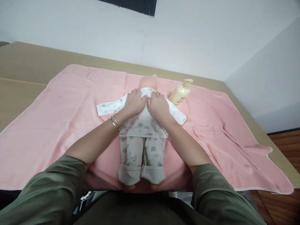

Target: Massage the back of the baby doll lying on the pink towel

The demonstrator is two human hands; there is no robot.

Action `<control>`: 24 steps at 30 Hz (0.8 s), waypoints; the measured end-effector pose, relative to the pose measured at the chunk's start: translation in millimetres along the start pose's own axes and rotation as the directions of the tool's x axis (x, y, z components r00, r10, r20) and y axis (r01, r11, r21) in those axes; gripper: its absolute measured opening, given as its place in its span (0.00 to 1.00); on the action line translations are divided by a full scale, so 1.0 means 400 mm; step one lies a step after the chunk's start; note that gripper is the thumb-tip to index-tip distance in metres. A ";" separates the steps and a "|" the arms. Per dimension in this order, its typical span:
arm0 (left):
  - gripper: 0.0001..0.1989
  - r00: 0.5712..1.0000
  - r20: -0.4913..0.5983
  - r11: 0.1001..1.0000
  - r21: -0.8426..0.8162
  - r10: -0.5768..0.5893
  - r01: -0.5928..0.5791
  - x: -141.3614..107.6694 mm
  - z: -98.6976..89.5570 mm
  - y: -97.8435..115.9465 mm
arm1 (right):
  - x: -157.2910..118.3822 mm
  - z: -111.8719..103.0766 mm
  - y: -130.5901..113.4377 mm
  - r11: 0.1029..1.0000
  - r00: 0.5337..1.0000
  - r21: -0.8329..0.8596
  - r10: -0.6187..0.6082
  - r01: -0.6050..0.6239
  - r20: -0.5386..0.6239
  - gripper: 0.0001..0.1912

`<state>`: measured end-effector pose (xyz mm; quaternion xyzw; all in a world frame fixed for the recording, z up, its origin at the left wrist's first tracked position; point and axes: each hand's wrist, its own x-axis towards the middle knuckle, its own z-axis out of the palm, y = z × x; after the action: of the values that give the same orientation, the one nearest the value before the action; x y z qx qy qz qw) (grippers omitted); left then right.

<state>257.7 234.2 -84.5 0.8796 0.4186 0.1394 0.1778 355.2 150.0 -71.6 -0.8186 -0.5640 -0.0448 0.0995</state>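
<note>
A baby doll (142,126) in a white printed top and trousers lies stretched out with its feet towards me. Its smooth head (148,82) is at the far end, and no face shows on it. My left hand (136,101) rests flat on the left side of the doll's upper body, fingers stretched out. On the right side of it lies my right hand (158,104), also flat, the two thumbs almost meeting in the middle. Both sleeves of the top spread out sideways beyond my hands. Neither hand grasps anything.
Under the doll a pink blanket (77,125) covers much of the wooden table (30,62). A cream pump bottle (181,93) lies tilted on the blanket, right of the doll's head. Behind the table rises a white wall (93,31).
</note>
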 end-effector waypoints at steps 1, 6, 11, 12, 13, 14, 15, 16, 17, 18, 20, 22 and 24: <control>0.35 1.000 -0.004 1.000 -0.016 -0.020 0.020 0.010 0.000 -0.006 | -0.014 -0.003 -0.016 1.000 1.000 -0.020 -0.013 0.013 0.002 0.31; 0.32 0.997 0.040 0.991 -0.113 -0.064 0.068 0.040 -0.023 -0.043 | -0.067 -0.009 -0.066 0.993 0.990 -0.015 -0.120 0.121 0.072 0.33; 0.33 0.996 0.087 0.980 -0.193 -0.025 0.042 0.060 -0.038 -0.085 | -0.043 0.007 -0.045 0.981 0.991 0.140 -0.132 0.132 -0.009 0.32; 0.33 0.996 0.079 0.983 -0.178 -0.028 0.042 0.060 -0.038 -0.086 | -0.028 0.011 -0.031 0.979 0.995 0.179 -0.100 0.101 -0.015 0.32; 0.33 0.997 0.069 0.987 -0.155 -0.030 0.041 0.059 -0.037 -0.084 | -0.012 0.013 -0.016 0.975 0.998 0.214 -0.062 0.063 -0.013 0.32; 0.33 0.998 0.060 0.991 -0.127 -0.029 0.036 0.056 -0.037 -0.079 | 0.004 0.015 0.000 0.970 1.000 0.242 -0.020 0.022 -0.008 0.32; 0.32 0.998 0.055 0.995 -0.097 -0.026 0.031 0.052 -0.037 -0.073 | 0.018 0.017 0.016 0.965 1.000 0.261 0.017 -0.016 -0.001 0.32; 0.32 0.998 0.053 0.997 -0.068 -0.023 0.027 0.047 -0.038 -0.065 | 0.031 0.017 0.030 0.961 0.999 0.273 0.044 -0.045 0.008 0.32; 0.31 0.998 0.056 0.999 -0.042 -0.021 0.024 0.042 -0.040 -0.058 | 0.040 0.017 0.043 0.957 0.998 0.282 0.063 -0.065 0.017 0.32; 0.31 0.998 0.063 1.000 -0.021 -0.020 0.022 0.037 -0.042 -0.051 | 0.046 0.017 0.053 0.955 0.997 0.288 0.073 -0.078 0.026 0.31; 0.31 0.997 0.080 1.000 0.008 -0.019 0.019 0.029 -0.048 -0.041 | 0.050 0.017 0.063 0.950 0.995 0.297 0.084 -0.094 0.045 0.32; 0.31 0.995 0.098 1.000 0.026 -0.013 0.011 0.021 -0.055 -0.032 | 0.047 0.017 0.064 0.948 0.994 0.300 0.090 -0.103 0.058 0.33; 0.32 0.994 0.108 0.999 0.036 0.000 -0.004 0.011 -0.060 -0.023 | 0.044 0.018 0.060 0.951 0.994 0.292 0.093 -0.107 0.061 0.33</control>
<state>244.5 247.7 -66.5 0.8893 0.4102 0.0842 0.1839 383.6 159.2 -78.3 -0.8229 -0.5244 0.0638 0.2093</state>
